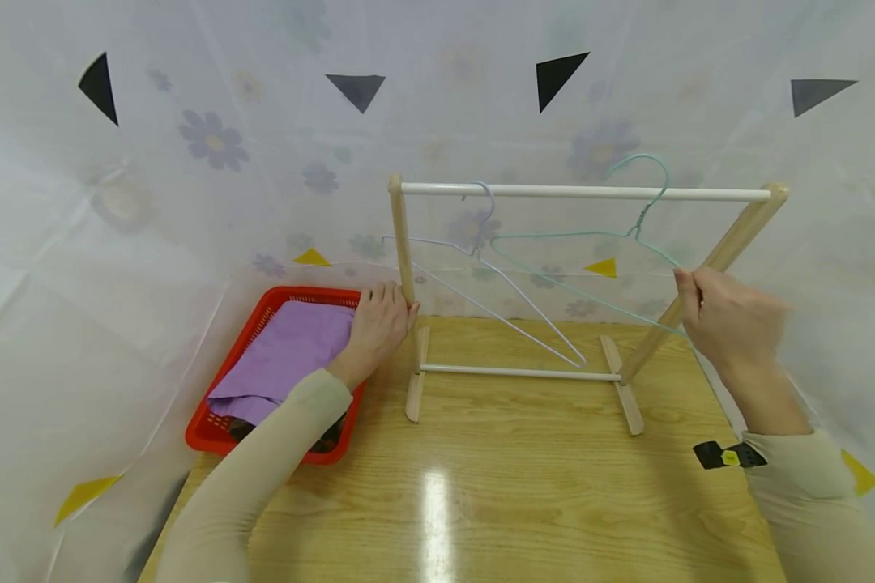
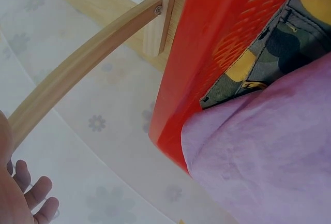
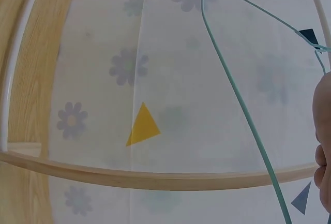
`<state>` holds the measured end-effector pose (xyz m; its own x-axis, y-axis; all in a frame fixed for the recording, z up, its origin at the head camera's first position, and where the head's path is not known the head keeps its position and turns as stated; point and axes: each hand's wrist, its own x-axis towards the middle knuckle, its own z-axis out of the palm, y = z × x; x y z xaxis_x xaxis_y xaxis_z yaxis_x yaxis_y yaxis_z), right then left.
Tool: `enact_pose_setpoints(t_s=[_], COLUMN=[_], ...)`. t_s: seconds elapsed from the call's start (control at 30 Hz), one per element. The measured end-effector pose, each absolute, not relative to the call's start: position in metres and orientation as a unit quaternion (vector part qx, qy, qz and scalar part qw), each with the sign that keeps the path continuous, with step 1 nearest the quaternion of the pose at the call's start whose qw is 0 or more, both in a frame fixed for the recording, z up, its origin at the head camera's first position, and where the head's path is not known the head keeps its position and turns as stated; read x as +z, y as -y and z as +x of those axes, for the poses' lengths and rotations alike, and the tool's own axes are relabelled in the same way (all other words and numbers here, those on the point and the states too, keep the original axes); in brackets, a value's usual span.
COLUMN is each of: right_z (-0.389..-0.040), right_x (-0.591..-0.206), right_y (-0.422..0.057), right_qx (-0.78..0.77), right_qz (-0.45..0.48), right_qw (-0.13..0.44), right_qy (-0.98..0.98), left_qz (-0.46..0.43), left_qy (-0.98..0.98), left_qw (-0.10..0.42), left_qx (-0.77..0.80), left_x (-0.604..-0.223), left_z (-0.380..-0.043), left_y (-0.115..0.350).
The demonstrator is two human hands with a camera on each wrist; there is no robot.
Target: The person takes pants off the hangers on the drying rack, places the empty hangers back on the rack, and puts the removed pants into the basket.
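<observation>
My right hand (image 1: 736,320) grips the right end of a mint-green wire hanger (image 1: 554,234). Its hook rises above the top rail and overlaps it in the head view; its far corner shows in the right wrist view. At the left post of a wooden clothes rack (image 1: 403,243), my left hand (image 1: 379,328) holds on, thumb on one side and fingers on the other. A pale lavender wire hanger (image 1: 514,287) hangs by its hook from the white top rail (image 1: 569,192), turned at an angle.
Left of the rack stands a red plastic basket (image 1: 262,312) with a folded purple cloth (image 1: 292,340) on top. Camouflage fabric (image 2: 279,48) with yellow patches lies under it. White flowered sheeting (image 1: 262,178) surrounds the wooden table (image 1: 525,478) at the back and sides.
</observation>
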<state>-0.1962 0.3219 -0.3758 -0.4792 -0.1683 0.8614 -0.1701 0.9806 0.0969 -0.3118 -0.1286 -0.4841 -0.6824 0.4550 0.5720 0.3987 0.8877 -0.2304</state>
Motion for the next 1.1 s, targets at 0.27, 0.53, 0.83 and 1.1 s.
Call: enact_pose_setpoints(t_s=[0.27,0.53,0.83,1.1], right_z=[-0.202,-0.203,-0.205,-0.196], right_x=[-0.386,-0.400,-0.411,-0.415], right_y=[-0.320,-0.317,-0.313,-0.306], right_qx=[-0.008,-0.006,-0.013,0.012], right_qz=[0.110,0.122,0.131,0.104], right_qw=[0.476,0.465,0.488,0.477], right_qy=[0.873,0.877,0.863,0.873], left_qz=[-0.232,-0.234,-0.230,-0.222], left_qy=[0.917,0.916,0.925,0.949], left_qw=[0.322,0.324,0.300,0.224], left_qx=[0.042,0.041,0.037,-0.007], left_x=[-0.485,-0.485,-0.482,-0.475], left_z=[-0.312,-0.313,-0.312,-0.299], left_y=[0.128,0.129,0.128,0.136])
